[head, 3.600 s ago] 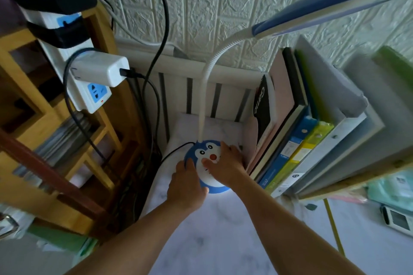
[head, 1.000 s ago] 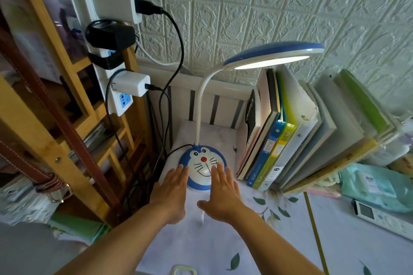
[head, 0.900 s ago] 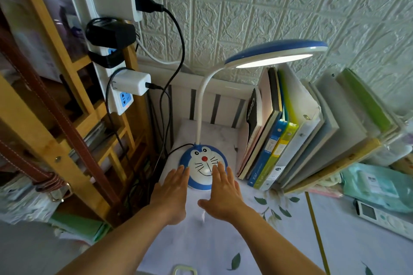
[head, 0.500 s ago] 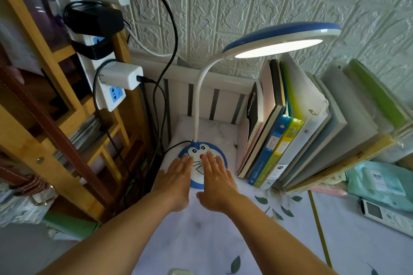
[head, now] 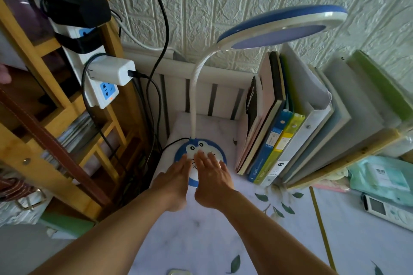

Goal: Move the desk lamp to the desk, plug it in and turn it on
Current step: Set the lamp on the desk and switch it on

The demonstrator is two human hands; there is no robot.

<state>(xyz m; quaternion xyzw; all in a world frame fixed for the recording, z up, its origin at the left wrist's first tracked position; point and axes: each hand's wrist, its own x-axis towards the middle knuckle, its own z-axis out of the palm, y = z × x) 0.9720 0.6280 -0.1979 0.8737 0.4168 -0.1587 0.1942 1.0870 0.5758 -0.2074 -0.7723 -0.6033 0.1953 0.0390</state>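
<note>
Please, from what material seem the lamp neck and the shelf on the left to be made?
Lamp neck: probably a flexible white ribbed tube, plastic-coated; it curves smoothly. Shelf: light wood with a clear finish; grain and a screw head are visible.

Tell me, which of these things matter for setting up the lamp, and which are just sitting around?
For the job: desk lamp, its base, black cord, power strip, left hand, right hand.

Lying about: books and binders, remote control, white charger, wooden shelf.
</note>
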